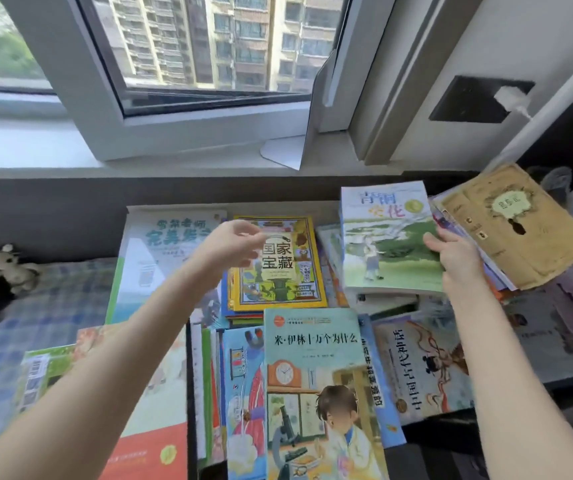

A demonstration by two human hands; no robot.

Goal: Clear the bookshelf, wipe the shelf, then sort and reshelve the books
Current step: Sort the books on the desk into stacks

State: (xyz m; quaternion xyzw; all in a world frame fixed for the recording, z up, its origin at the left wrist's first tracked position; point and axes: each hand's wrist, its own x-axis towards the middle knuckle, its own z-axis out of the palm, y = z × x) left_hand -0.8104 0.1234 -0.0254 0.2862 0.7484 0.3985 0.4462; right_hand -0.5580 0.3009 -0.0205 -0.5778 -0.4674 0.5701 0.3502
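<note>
books (312,344) spread flat below the window (188,46), right grip (454,258) pinching a green book (382,251) at the pile's one o'clock, left grip (233,244) loosely spread, holding nothing, over a yellow book (278,271) at twelve o'clock

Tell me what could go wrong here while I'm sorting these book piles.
The right hand grips the green-cover book by one edge only, so it might slip. The tan book lies tilted on a fanned pile right beside that hand; a nudge could send it sliding. The left hand hovers open above the yellow-bordered book, giving no support.
</note>
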